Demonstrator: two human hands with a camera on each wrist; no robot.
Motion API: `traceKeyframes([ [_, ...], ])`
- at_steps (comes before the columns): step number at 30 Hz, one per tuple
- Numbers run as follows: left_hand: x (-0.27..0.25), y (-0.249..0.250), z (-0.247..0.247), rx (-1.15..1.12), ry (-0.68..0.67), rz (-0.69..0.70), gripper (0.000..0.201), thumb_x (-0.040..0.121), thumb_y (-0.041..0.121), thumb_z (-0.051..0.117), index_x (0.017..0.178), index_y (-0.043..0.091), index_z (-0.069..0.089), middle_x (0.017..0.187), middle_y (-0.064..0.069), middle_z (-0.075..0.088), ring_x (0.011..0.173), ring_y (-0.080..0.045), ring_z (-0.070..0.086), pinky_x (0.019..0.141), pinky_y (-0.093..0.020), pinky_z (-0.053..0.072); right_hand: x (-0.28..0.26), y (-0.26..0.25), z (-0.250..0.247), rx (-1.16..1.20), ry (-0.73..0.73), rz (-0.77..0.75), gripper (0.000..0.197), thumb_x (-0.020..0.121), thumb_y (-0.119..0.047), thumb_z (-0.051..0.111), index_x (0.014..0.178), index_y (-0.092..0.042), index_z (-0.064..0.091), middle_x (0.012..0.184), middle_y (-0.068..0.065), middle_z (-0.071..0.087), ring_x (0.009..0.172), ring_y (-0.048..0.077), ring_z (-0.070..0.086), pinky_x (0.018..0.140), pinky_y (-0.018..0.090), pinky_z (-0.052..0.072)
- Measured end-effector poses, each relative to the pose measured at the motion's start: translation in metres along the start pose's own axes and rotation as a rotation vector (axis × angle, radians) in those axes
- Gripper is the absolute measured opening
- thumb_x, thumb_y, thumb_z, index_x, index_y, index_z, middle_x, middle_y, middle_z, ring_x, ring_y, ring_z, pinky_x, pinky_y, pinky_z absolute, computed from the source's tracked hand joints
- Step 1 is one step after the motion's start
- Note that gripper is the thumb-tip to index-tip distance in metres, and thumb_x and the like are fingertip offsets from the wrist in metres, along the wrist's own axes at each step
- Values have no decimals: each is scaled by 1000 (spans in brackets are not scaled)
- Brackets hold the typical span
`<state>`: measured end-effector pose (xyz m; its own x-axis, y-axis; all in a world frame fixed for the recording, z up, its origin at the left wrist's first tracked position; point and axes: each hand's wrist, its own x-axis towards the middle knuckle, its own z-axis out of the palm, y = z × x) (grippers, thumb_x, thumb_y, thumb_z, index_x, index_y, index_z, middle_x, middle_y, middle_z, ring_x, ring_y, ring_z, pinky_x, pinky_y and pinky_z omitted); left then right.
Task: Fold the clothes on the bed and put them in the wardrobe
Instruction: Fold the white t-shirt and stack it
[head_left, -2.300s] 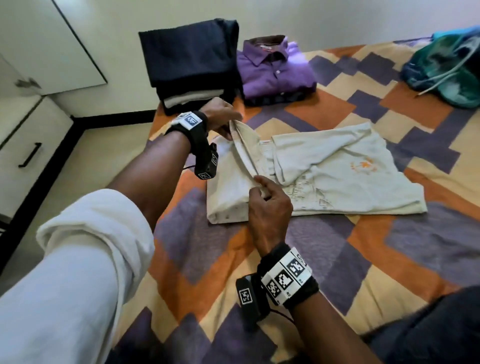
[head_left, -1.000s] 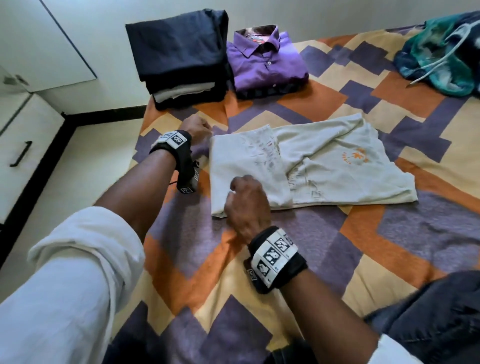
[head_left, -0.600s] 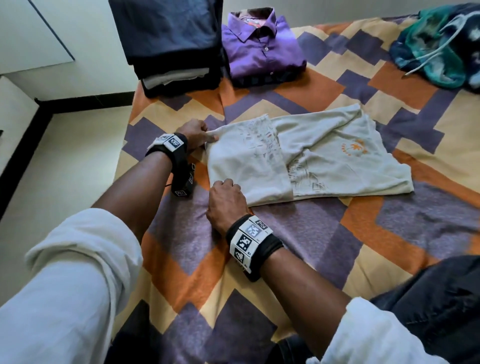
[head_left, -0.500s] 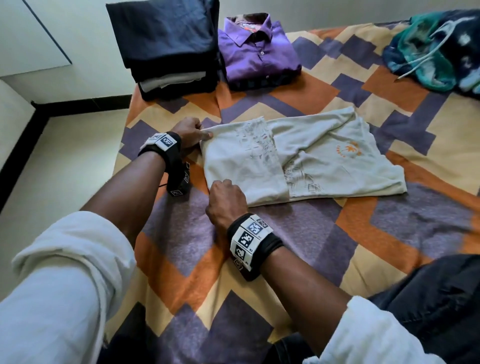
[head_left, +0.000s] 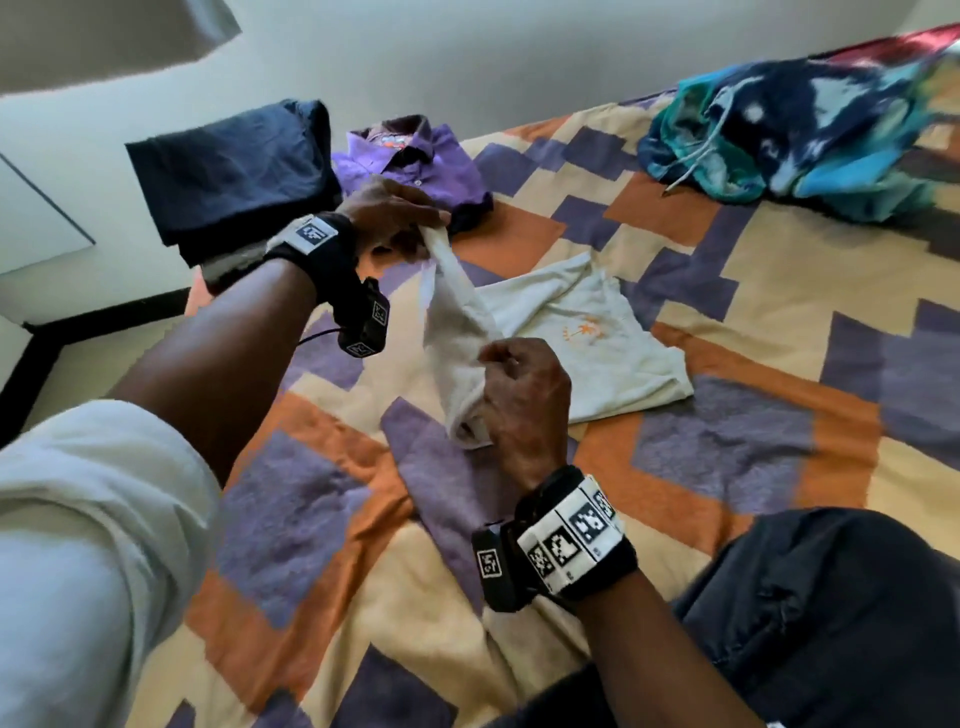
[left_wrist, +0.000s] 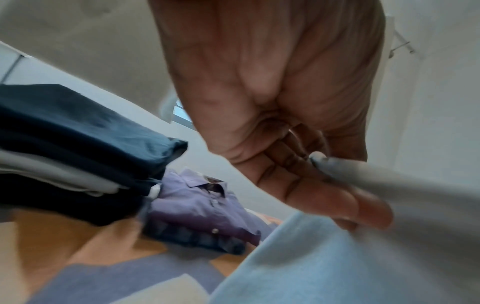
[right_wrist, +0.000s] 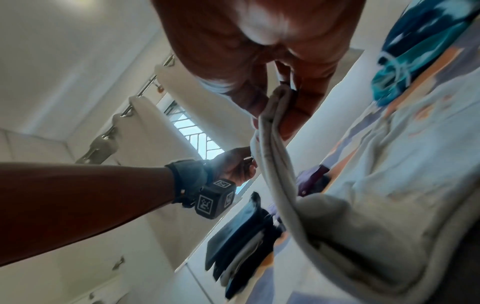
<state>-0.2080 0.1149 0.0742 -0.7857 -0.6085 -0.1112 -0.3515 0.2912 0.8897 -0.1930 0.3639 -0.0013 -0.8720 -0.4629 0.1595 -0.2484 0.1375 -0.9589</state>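
The cream T-shirt (head_left: 582, 332) lies on the bed (head_left: 779, 291), part folded, with its left edge lifted off the patterned bedspread. The left hand (head_left: 387, 215) pinches the far corner of that raised edge, thumb and fingers (left_wrist: 363, 205) closed on the cloth, as the left wrist view shows close up. The right hand (head_left: 524, 395) pinches the near corner of the same edge, its grip clamped on a doubled fold of fabric, plain in the right wrist view, where the cloth hangs from the fingertips (right_wrist: 293, 115) in a long loop. Between the two hands the lifted edge runs as a tilted strip, while the rest of the shirt, with a small orange print, rests flat on the bed to the right.

Behind the left hand, at the far corner of the bed, sits a stack of dark folded clothes (head_left: 234, 171) with a pale garment sandwiched low in it. Just beside the stack on its right lies a folded purple shirt (head_left: 415, 166), collar up. Well apart, near the far right of the bed, is a heap of blue and teal cloth (head_left: 795, 130) with a white drawstring, unfolded as far as the blurred view lets me judge. A dark garment (head_left: 831, 613) lies at the near right edge.
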Motion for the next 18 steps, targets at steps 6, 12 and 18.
traceKeyframes([
  [6, 59, 25, 82, -54, -232, -89, 12, 94, 0, 51, 96, -3, 63, 87, -22, 71, 82, -32, 73, 70, -36, 61, 37, 40, -54, -21, 215, 176, 19, 77, -4, 61, 91, -11, 71, 99, 5, 67, 94, 18, 59, 75, 12, 33],
  [12, 103, 17, 158, 430, -197, 34, 20, 91, 9, 67, 103, -6, 69, 82, -15, 69, 61, -11, 64, 63, -26, 52, 67, 77, -88, -1, 349, 415, 22, 82, -3, 55, 101, -13, 55, 100, 4, 64, 94, 25, 58, 73, 25, 37],
  [18, 127, 8, 196, 826, -140, 195, 35, 93, 27, 67, 119, 4, 70, 125, -19, 64, 116, -33, 56, 92, -31, 39, 80, 103, -92, -144, 419, 529, 27, 88, -4, 53, 114, -12, 52, 115, 13, 64, 105, 32, 59, 79, 33, 43],
])
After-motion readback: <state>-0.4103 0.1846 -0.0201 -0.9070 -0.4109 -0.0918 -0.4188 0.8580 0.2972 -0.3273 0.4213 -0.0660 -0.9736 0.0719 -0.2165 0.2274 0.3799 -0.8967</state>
